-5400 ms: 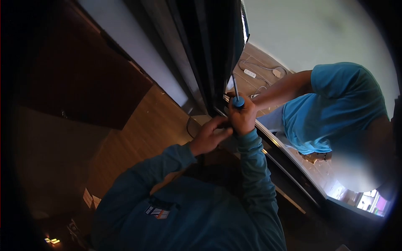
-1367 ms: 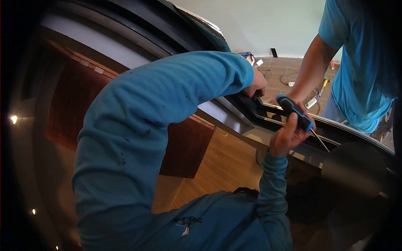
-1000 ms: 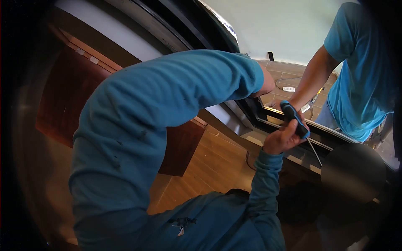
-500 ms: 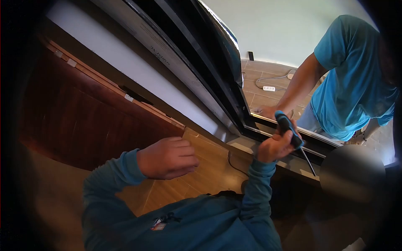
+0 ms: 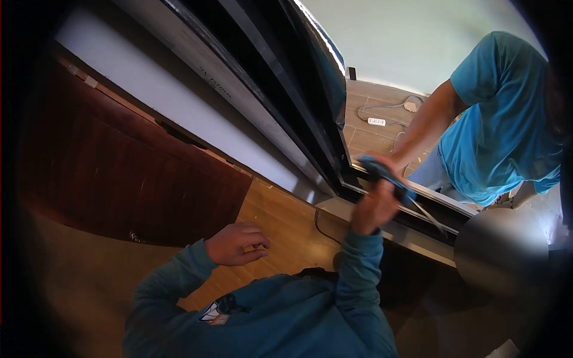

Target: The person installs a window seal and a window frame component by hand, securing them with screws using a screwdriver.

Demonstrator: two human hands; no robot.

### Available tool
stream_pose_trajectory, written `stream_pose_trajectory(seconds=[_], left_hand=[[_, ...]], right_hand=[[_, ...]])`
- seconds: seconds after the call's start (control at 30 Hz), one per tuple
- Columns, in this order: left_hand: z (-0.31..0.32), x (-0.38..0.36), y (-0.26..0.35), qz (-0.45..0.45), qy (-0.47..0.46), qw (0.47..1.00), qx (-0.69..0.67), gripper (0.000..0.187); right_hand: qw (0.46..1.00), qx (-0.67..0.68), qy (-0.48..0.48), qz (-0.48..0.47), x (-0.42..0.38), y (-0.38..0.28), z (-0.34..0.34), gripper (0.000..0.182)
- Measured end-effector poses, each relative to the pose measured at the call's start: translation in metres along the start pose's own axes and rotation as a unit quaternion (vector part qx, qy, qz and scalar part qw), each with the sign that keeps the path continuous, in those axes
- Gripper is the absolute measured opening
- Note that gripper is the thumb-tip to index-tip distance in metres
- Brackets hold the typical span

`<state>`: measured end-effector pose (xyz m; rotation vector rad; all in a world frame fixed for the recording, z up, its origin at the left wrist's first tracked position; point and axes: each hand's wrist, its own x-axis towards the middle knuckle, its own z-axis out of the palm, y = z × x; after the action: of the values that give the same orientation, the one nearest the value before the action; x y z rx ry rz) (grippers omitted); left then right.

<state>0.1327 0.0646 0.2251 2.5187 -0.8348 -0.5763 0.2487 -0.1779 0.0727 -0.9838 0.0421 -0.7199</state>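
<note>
My right hand (image 5: 376, 206) is wrapped round the blue and black handle of a screwdriver (image 5: 388, 179), blurred by motion. Its long shaft points down to the right, over the black bottom rail of a window frame (image 5: 418, 215). My left hand (image 5: 237, 243) hangs over the wooden floor with its fingers loosely curled and a gap between thumb and fingers; it holds nothing. Past the frame, a co-worker in a blue T-shirt (image 5: 507, 125) reaches an arm to the rail, close behind the screwdriver.
A dark red wooden door (image 5: 131, 167) stands at the left beside a white wall edge (image 5: 179, 113). Beyond the frame, a white power strip (image 5: 376, 122) and cable lie on the tiled floor. A blurred round grey object (image 5: 501, 250) is at the right.
My right hand and the screwdriver have moved left, the handle now nearer the frame's corner. My left hand has dropped slightly and its fingers have loosened. The view has shifted a little.
</note>
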Motion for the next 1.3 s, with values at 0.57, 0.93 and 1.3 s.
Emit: stream_pose_trajectory(seconds=[0.57, 0.93, 1.3], left_hand=[[0.101, 0.204, 0.056, -0.04, 0.325, 0.55, -0.768, 0.029], [0.149, 0.232, 0.074, 0.013, 0.544, 0.344, -0.765, 0.02], [0.161, 0.234, 0.082, 0.12, 0.536, 0.277, -0.789, 0.026]], right_hand=[[0.749, -0.386, -0.528, 0.11, 0.049, -0.159, -0.098, 0.045], [0.792, -0.237, -0.563, 0.024, 0.059, -0.119, -0.145, 0.043], [0.651, -0.353, -0.635, -0.22, 0.078, -0.12, -0.135, 0.046]])
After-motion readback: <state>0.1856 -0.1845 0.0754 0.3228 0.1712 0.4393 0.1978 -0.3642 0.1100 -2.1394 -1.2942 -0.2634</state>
